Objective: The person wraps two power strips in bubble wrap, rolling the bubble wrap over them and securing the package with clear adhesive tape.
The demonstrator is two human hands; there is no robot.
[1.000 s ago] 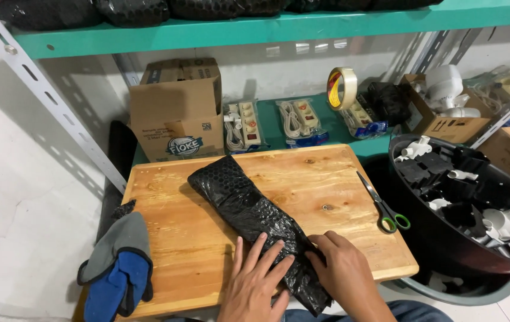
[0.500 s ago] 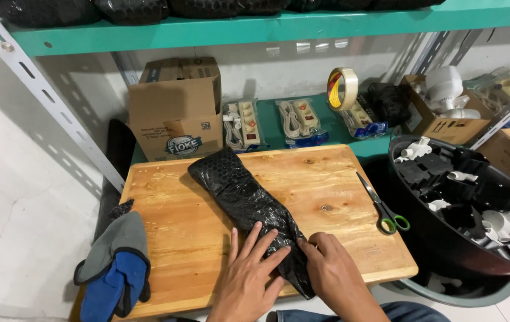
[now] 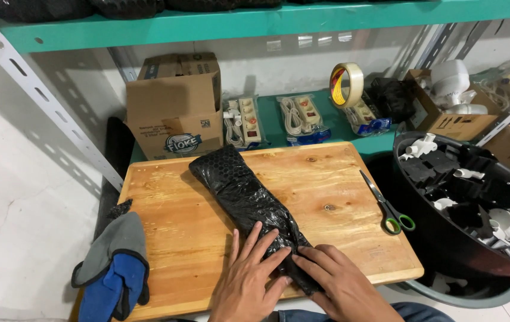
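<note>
At lower centre, left hand (image 3: 249, 280) and right hand (image 3: 341, 286) pressed spread fingers flat on a black bubble-wrap bundle (image 3: 246, 206) on the wooden board (image 3: 171, 232); right, a black tub (image 3: 445, 238) held black and white plastic parts (image 3: 475, 197).

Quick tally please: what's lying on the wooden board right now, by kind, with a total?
Black wrapped bundle: 1, with the left hand and right hand pressing on its near end
Scissors: 1
Glove: 1, grey and blue, hanging over the board's left edge
Total: 3
</note>
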